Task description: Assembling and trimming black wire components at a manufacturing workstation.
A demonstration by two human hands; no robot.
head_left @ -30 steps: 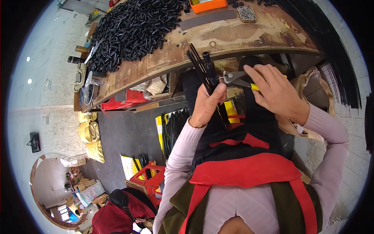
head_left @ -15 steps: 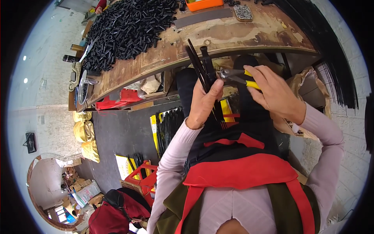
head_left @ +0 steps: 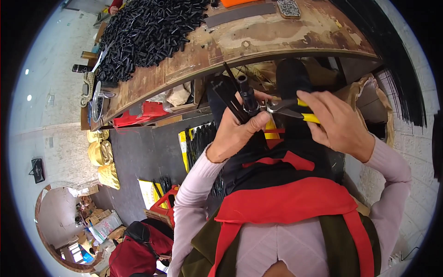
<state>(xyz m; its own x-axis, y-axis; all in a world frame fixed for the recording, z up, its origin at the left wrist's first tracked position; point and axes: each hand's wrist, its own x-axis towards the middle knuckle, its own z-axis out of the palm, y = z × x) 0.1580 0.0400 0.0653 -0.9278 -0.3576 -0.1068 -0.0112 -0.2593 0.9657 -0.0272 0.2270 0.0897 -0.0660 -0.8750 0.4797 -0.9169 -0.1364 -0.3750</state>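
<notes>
My left hand (head_left: 235,136) is closed around a bundle of thin black rods (head_left: 224,94) and a black tubular piece with a hollow end (head_left: 249,94). The tubular piece leans up out of the grip toward the bench. My right hand (head_left: 344,121) grips a pair of pliers (head_left: 291,112) by its yellow handles. Beside the left thumb, the metal jaws meet a small silvery part at the tubular piece's side; whether they are clamped on it is too small to tell. Both hands are above my lap, in front of the bench edge.
A worn wooden bench (head_left: 277,39) crosses in front, bearing a large heap of short black tubes (head_left: 147,34) and a small tray of metal bits (head_left: 289,8). Long black rods (head_left: 397,69) hang at the right. Bundled rods (head_left: 200,143) and gold bags (head_left: 101,152) are on the left.
The black tubular piece and rods have tipped so that the hollow end faces up more. My left hand has lowered and turned; the pliers have moved slightly right and down.
</notes>
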